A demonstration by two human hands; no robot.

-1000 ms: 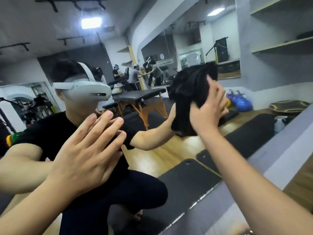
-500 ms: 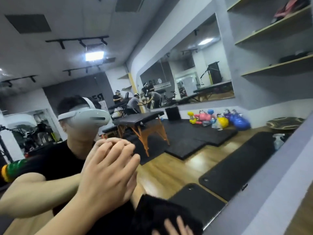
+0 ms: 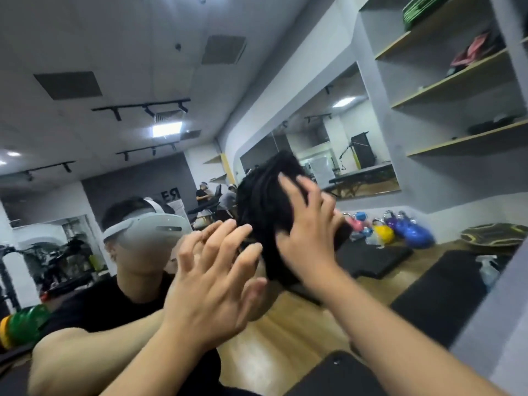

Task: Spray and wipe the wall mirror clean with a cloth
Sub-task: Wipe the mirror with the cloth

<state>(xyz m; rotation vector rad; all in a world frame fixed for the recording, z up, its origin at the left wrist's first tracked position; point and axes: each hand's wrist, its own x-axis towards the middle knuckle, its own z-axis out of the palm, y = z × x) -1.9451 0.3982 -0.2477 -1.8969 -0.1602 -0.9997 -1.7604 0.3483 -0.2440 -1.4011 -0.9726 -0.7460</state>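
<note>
While a wide wall mirror (image 3: 120,81) fills nearly the whole view, reflecting a gym room with track lights, mats and shelves, a person wiping it is seen only as 2 forearms reaching away from the camera toward the glass. Largest of the working parts is the black cloth (image 3: 265,212), bunched and folded, pressed flat against the mirror right of centre, its long axis running roughly up and down the pane. Over its right half lies the right hand (image 3: 307,232), fingers spread and nearly straight, palm bearing on the fabric rather than curling round it; the cloth sits directly beneath and just left of those fingers, between them and the glass. To the left, the left hand (image 3: 213,284) is raised with fingers splayed and extended, holding nothing; whether its fingertips meet the pane cannot be told, though they reach close to the cloth's lower left edge. Because the right hand is the 1 on the cloth, any coming stroke appears to depend on it, with unwiped glass lying up, down and left of the fabric. Smaller still, a clear spray bottle (image 3: 487,268) stands far right, near the mirror's edge, well apart from both hands.
</note>
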